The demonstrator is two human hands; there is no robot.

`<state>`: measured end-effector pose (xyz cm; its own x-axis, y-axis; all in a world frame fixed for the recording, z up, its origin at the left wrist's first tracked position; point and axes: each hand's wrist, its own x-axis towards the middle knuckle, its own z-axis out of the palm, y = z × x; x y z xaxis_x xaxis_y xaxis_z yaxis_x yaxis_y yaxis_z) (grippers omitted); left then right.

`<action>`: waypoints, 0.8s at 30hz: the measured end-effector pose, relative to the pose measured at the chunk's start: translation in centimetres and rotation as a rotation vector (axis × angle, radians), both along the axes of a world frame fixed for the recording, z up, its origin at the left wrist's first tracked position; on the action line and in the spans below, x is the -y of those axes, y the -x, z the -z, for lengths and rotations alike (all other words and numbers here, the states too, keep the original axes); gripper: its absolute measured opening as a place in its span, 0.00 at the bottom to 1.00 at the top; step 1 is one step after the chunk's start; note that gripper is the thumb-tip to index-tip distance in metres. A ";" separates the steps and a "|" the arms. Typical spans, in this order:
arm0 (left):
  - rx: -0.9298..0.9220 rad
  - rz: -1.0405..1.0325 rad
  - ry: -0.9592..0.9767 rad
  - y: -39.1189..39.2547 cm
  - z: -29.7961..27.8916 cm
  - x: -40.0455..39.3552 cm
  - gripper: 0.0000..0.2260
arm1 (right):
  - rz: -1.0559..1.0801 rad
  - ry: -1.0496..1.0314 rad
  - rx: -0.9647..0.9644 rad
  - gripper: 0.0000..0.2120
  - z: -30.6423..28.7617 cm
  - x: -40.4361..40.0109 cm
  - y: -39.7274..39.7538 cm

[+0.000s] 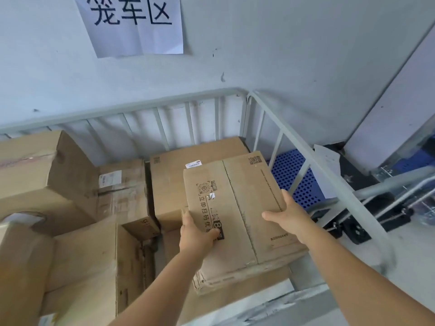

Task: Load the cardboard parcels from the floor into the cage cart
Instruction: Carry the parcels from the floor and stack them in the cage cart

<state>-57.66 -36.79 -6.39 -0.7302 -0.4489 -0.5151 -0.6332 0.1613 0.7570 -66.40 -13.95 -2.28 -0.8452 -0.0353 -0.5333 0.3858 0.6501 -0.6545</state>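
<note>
Left grip: the left hand (196,234) is curled on the near left edge of the box (237,208), thumb laid on top over the print.
Right grip: the right hand (288,216) is pressed to the box's right edge, thumb spread across the top; the fingers beyond the edge are hidden.
Box: it is held tilted inside the cart (266,109), above another carton (195,165) at the back right corner.
Writing: "立即扫码优" is printed along the box top, with two QR codes; a white label (193,164) is seen at its far edge.
Other cartons: more boxes (47,175) are stacked to the left in the cart.
Room: a paper sign (134,22) reading "笼车区" is stuck on the grey wall (282,43); a blue perforated panel (294,177) is seen past the cart's right rail.
</note>
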 end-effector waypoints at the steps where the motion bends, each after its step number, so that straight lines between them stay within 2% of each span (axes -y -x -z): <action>1: 0.012 -0.005 -0.002 0.3 0.4 -0.3 0.42 | -0.006 -0.009 0.014 0.49 0.6 -0.2 0.6; 9: 0.116 -0.015 0.064 2.0 2.6 -1.5 0.43 | -0.041 -0.024 0.115 0.48 3.8 -0.9 3.5; 16: 0.160 0.034 0.126 3.0 2.1 -1.9 0.45 | -0.065 -0.046 0.093 0.47 4.2 -0.6 4.3; 20: 0.175 0.153 0.210 2.6 0.9 -1.9 0.47 | -0.139 -0.210 0.020 0.45 3.3 0.3 3.2; 24: 0.136 0.364 0.390 2.1 -0.8 -2.1 0.40 | -0.195 -0.351 -0.084 0.43 1.8 1.1 0.9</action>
